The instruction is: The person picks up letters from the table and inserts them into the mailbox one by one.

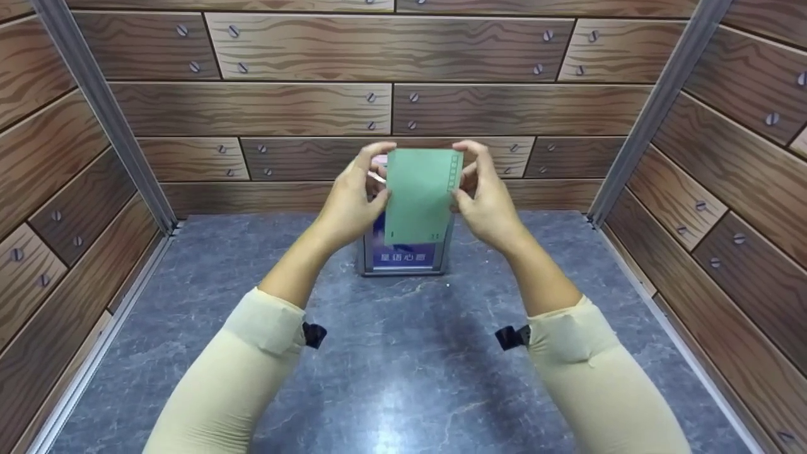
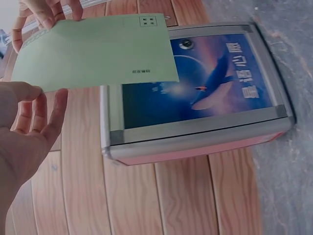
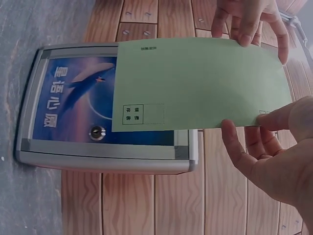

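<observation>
Both hands hold a pale green envelope [image 1: 419,197] in front of an upright box [image 1: 403,258]. My left hand [image 1: 351,198] pinches its left edge between thumb and fingers. On the opposite edge, my right hand [image 1: 493,200] pinches it the same way. Printed small squares run along one side, and a stamp box shows in the right wrist view. The box has a silver metal frame, a blue-purple whale picture with white characters, and a round keyhole lock [image 3: 97,132]. In the head view the envelope covers much of the box front; its top is mostly hidden.
The box stands on a dark grey marbled tabletop [image 1: 397,340] near the wood-patterned back wall [image 1: 302,50]. Similar panels rise at left and right, with grey metal posts [image 1: 643,126] at the corners. Black wrist devices [image 1: 512,337] sit at both sleeve cuffs.
</observation>
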{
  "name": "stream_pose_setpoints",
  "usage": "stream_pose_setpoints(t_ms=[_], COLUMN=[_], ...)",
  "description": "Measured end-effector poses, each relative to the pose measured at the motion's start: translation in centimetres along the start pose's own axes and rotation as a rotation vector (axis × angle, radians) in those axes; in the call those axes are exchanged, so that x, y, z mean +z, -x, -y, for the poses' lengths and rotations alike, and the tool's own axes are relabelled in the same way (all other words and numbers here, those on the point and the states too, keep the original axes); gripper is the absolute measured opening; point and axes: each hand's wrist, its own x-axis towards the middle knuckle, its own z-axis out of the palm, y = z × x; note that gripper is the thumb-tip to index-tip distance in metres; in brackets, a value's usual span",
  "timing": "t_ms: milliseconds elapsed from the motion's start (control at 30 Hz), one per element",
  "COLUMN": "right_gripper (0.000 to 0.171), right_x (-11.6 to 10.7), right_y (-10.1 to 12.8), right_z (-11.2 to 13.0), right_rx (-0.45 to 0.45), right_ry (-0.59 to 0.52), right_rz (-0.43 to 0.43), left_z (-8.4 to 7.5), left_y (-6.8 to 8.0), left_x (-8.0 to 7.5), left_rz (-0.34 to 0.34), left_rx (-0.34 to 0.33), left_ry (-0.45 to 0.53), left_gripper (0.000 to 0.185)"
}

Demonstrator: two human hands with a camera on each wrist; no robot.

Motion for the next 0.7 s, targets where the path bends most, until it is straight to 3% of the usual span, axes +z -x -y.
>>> stream_pose_setpoints(t_ms=[467, 700], right_gripper=[0.066, 0.065], right_x=[-0.6, -0.7], right_y=[-1.7, -2.2], right_z=[2.2, 3.2], right_rx=[-0.182, -0.273], right_ry=[0.023, -0.033], right_rz=[-0.114, -0.145], left_z=[-2.0, -3.1], left_y=[-1.7, -2.2], left_x=[-1.6, -2.5], left_rz=[-0.107, -0.153], left_rx=[0.089, 0.137], left_ry=[0.012, 0.037], left_gripper=[0.064, 0.064])
